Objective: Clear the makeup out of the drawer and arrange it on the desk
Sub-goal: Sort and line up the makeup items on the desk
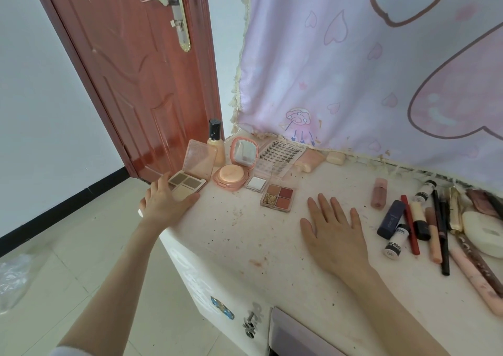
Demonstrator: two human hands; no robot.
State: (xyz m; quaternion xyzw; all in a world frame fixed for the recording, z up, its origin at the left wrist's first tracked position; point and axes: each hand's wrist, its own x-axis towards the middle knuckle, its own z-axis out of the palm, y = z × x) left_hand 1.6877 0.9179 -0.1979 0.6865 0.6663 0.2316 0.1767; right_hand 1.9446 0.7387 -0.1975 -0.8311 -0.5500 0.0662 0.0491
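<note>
Left hand point(166, 201): I see it at the table's left corner, fingers lying over the near end of the open contour palette point(187, 177), thumb stretched along the table edge; it touches the palette, and I cannot tell whether it grips it.
Right hand point(333, 231): I see it flat on the table point(245, 235), palm down, fingers straight and spread, holding nothing.
Contour palette: open, lid raised, at the far left corner of the table.
Foundation bottle point(216, 144): upright, black cap, just behind the contour palette.
Cushion compact point(235, 171): open, mirror lid up, just right of the contour palette.
Small white pan point(255, 184): just beside the cushion compact, on its right.
Lash trays point(280, 155): lying flat behind the white pan, against the curtain point(381, 69).
Four-colour eyeshadow palette point(279, 196): open, between my two hands, nearer the right one.
Pink lip tube point(379, 196): standing, to the right of the right hand, apart from it.
Pencils and tubes point(424, 227): I see a loose row at the right end of the table, lying roughly side by side, several touching.
White round case point(484, 237): at the far right edge, beside the row.
Drawer point(294, 334): its front shows at the bottom of the view, below the table edge; I cannot see inside it.
Door point(130, 69): red-brown, behind the left corner.
</note>
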